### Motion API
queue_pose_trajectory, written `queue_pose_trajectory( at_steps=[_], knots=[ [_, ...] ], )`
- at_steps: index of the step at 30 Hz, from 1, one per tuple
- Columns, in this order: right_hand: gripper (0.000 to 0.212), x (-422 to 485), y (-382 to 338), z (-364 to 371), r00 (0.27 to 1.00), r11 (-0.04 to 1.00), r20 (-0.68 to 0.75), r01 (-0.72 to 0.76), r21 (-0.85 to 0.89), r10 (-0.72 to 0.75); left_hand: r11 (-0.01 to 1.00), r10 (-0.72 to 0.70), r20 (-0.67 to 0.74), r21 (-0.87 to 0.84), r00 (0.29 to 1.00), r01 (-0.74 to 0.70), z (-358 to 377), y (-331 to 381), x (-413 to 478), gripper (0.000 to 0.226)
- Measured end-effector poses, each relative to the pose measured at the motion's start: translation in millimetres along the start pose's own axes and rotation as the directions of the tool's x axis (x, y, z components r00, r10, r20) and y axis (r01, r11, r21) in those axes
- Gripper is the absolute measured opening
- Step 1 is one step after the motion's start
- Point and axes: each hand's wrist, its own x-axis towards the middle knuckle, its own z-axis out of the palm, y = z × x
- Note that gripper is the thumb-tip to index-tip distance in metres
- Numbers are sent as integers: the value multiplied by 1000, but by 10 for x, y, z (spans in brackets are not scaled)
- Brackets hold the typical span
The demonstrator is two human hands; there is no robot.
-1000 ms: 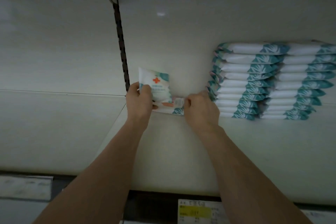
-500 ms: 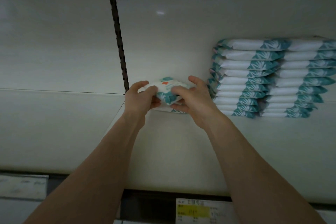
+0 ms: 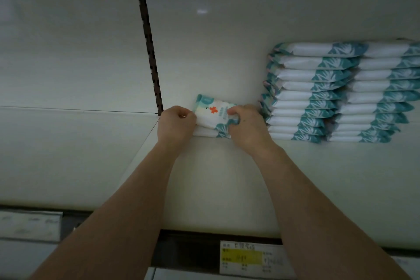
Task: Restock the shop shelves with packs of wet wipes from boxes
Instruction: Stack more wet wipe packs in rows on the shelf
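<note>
The pack (image 3: 213, 112) now tilts face-up, red cross showing, where half a second ago it lay flatter. Left hand (image 3: 176, 120) and right hand (image 3: 247, 125) grip its ends, fingers curled, just above a lower pack (image 3: 205, 132) on the shelf (image 3: 204, 177), near two stacks (image 3: 304, 93).
</note>
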Motion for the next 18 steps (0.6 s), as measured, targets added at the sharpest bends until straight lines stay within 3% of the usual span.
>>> queue_pose_trajectory(
  at_steps=[3, 6, 10, 13, 18],
  knots=[
    [24, -22, 13, -16, 998, 991, -59, 14, -135, -22, 998, -4, 3, 60, 1000, 4, -12, -14, 12, 19],
    [25, -46, -3, -52, 1000, 987, 3, 22, -157, -22, 984, -22, 113, 181, 993, 1, -13, -37, 7, 10],
    [29, -47, 4, -80, 1000, 979, 8, 13, -204, -12, 840, 13, 259, 521, 966, -151, 3, -66, -16, 39],
    [30, -57, 7, -109, 1000, 977, 8, 0, -212, 2, 816, 65, 238, 546, 969, -189, -11, -82, -6, 44],
    [33, -62, -17, -139, 1000, 983, 22, -12, -185, 16, 876, 86, 154, 460, 984, -148, -34, -102, 12, 41]
  ],
)
